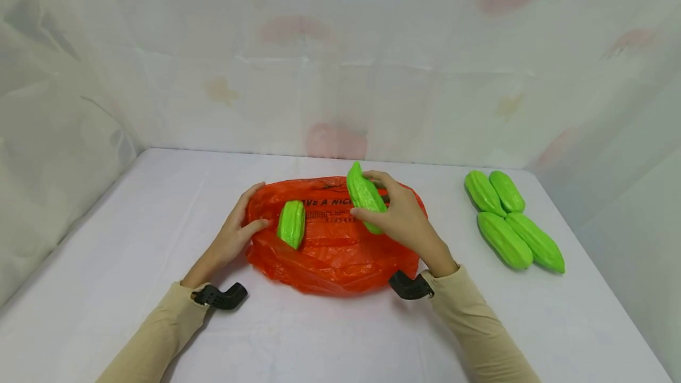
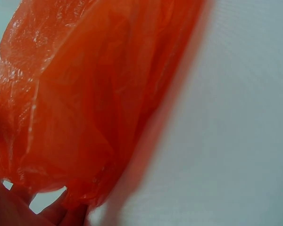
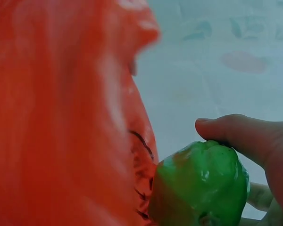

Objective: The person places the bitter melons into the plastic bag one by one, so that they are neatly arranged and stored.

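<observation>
A red plastic bag (image 1: 340, 262) with dark printing lies in the middle of the table, its mouth spread wide. My left hand (image 1: 236, 232) grips the bag's left edge, the thumb on the inner side. In the left wrist view, fingertips (image 2: 75, 214) show at the red film (image 2: 85, 108). One green ribbed gourd (image 1: 291, 224) lies inside the bag at its left. Over the right part of the opening, my right hand (image 1: 399, 211) holds another green gourd (image 1: 364, 194) between thumb and fingers, its pointed end tilted up and away. The right wrist view shows this gourd's blunt end (image 3: 203, 183) beside the bag.
Several more green gourds (image 1: 505, 238) lie close together on the white table (image 1: 558, 324) at the right. A pale patterned cloth (image 1: 340, 75) hangs behind the table and along both sides. A black wrist mount sits on each sleeve cuff.
</observation>
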### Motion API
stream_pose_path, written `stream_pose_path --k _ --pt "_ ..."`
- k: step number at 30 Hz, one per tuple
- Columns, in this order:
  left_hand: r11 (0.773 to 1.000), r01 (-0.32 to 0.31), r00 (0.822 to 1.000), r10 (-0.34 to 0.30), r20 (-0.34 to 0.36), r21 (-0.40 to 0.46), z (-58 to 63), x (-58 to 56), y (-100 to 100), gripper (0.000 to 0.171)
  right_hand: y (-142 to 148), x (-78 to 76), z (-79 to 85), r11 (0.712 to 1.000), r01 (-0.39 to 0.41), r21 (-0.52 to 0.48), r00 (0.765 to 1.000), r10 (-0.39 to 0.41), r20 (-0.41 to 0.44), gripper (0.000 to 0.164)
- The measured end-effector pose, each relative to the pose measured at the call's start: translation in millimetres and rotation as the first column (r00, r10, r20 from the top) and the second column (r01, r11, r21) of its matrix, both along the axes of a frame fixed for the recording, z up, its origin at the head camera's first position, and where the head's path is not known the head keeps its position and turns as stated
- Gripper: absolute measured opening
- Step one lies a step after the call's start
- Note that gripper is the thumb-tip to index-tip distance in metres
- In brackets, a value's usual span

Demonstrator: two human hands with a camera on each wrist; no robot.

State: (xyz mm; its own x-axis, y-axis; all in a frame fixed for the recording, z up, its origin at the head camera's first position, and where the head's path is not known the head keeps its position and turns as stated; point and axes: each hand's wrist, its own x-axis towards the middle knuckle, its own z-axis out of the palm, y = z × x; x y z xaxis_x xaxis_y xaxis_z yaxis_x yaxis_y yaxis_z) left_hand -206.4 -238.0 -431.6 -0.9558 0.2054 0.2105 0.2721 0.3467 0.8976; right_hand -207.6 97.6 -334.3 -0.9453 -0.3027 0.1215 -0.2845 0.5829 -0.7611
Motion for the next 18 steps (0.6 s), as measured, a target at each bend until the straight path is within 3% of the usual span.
stream_pose_path --k 18 --pt "1.000 -0.007 1.000 0.007 -0.002 0.005 0.6 0.2 0 0.070 -26 5.8 -20.5 0.998 -0.061 -0.009 0.997 0.062 0.050 0.069"
